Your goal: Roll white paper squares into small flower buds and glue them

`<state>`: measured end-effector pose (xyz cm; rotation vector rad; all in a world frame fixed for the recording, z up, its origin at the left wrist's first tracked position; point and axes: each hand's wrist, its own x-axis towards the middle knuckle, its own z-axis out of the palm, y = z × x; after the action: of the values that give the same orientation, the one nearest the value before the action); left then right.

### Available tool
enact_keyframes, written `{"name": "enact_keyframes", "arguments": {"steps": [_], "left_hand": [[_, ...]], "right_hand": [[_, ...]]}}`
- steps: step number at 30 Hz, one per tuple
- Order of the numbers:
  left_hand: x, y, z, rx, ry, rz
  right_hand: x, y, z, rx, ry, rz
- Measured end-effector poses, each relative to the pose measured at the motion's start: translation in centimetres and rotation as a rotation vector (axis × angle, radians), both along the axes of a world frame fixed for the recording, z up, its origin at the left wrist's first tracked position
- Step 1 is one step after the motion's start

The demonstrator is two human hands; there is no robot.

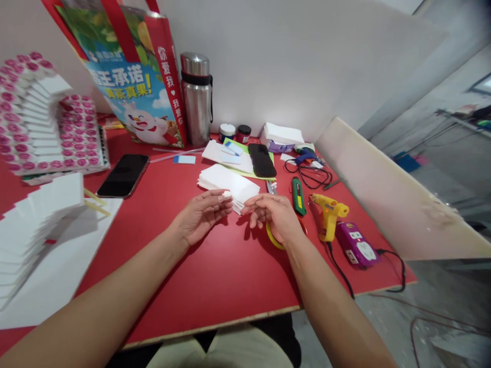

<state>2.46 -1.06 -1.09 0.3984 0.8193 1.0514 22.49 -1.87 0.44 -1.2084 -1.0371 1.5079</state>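
While a white piece [227, 194] is pinched by the left hand [202, 215] inside the table's [215, 286] front edge, steadiness seems needed, the right hand [280, 214] half-curled, hold unclear.

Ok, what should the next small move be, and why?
I'd probably bring the right hand across to help steady the small white piece. The left hand pinches it at the fingertips, while the right is close by, with nothing clearly visible in its fingers.

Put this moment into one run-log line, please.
left hand: pinching small whitish piece | right hand: loosely curled, nothing visibly held | beyond: stacked white rectangular sheets
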Motion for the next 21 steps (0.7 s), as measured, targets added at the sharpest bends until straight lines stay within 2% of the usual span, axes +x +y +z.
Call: {"name": "enact_keyframes", "arguments": {"steps": [7, 11, 16, 21], "left_hand": [[-0.1, -0.2, 0.1, 0.013, 0.0, -0.08], [-0.1, -0.3, -0.2, 0.111, 0.025, -0.141], [0.2, -0.5, -0.5, 0.226, 0.111, -0.145], [0.1, -0.6, -1.0, 0.354, 0.235, -0.166]], "right_hand": [[-0.1, -0.2, -0.6, 0.152, -0.052, -0.09], [-0.3, -0.5, -0.5, 0.193, -0.115, -0.052], [-0.9, -0.6, -0.6, 0.128, -0.042, 0.055], [-1.0, -0.5, -0.8, 0.066, 0.009, 0.096]]}}
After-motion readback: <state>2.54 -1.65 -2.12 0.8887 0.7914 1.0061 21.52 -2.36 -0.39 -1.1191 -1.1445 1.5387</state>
